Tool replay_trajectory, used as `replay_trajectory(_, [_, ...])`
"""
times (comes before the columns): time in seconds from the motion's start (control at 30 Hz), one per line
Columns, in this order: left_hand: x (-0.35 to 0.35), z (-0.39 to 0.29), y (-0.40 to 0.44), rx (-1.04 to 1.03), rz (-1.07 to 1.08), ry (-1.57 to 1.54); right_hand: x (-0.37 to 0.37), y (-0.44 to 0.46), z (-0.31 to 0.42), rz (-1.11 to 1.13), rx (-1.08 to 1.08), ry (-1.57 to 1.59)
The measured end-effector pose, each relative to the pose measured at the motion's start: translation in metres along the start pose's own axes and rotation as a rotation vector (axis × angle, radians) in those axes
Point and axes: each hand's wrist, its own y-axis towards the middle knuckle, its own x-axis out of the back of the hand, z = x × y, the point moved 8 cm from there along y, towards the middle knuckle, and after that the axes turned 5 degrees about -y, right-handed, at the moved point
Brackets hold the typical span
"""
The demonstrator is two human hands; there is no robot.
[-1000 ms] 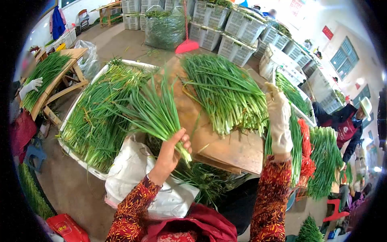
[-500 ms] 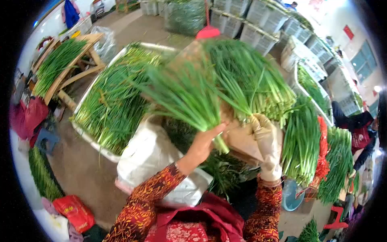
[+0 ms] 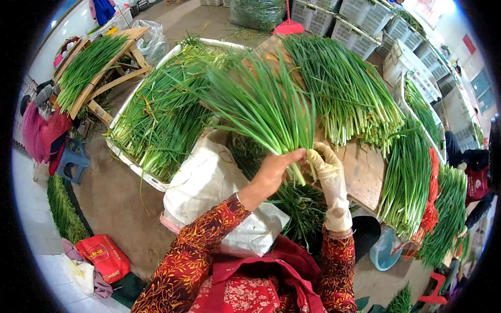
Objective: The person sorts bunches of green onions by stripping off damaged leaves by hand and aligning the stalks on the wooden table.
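My left hand (image 3: 271, 173), bare, is closed around the lower stems of a fanned bunch of garlic chives (image 3: 266, 112). The leaves spread up and to the left, and short pale stem ends stick out below the fist. Against the right side of that bunch is my right hand (image 3: 329, 169), in a pale rubber glove, with fingers pinched at a few stems by the base. Its fingertips are partly hidden. Beyond the hands, a thick pile of chives (image 3: 344, 94) lies on a brown board (image 3: 360, 169), stem ends toward me.
A white crate (image 3: 136, 169) of loose chives stands left, beside a white sack (image 3: 201, 182). Bundled chives (image 3: 404, 180) and red ties (image 3: 432, 193) lie right, above a blue basin (image 3: 385, 250). Stacked crates (image 3: 357, 34) fill the back. A person's dark sleeve (image 3: 479, 208) shows far right.
My right hand has brought a few chives from the pile's edge over to the bunch in my left hand. Both hands are now close together. The view has shifted slightly.
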Motion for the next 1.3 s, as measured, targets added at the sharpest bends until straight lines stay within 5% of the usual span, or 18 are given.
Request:
replay_trajectory(0.33, [0.013,-0.004,0.008,-0.014,-0.072,-0.039,0.009,-0.006,0.007,-0.155,0.188,0.114])
replay_trajectory(0.43, [0.012,-0.009,0.009,-0.052,-0.023,-0.093,0.009,-0.017,0.022,-0.119,0.423,0.15])
replay_trajectory(0.57, [0.021,-0.002,0.013,-0.002,-0.026,-0.076,-0.001,-0.005,0.033,-0.018,0.407,-0.287])
replay_trajectory(0.7, [0.017,-0.001,0.01,-0.04,-0.055,-0.078,-0.01,0.009,0.025,0.075,0.216,-0.302])
replay_trajectory(1.13, [0.009,-0.009,-0.007,-0.006,-0.054,-0.09,-0.008,0.026,0.019,-0.047,0.265,-0.46])
replay_trajectory(1.3, [0.023,0.004,0.003,-0.013,-0.122,-0.152,-0.012,0.018,0.019,-0.048,0.119,-0.245])
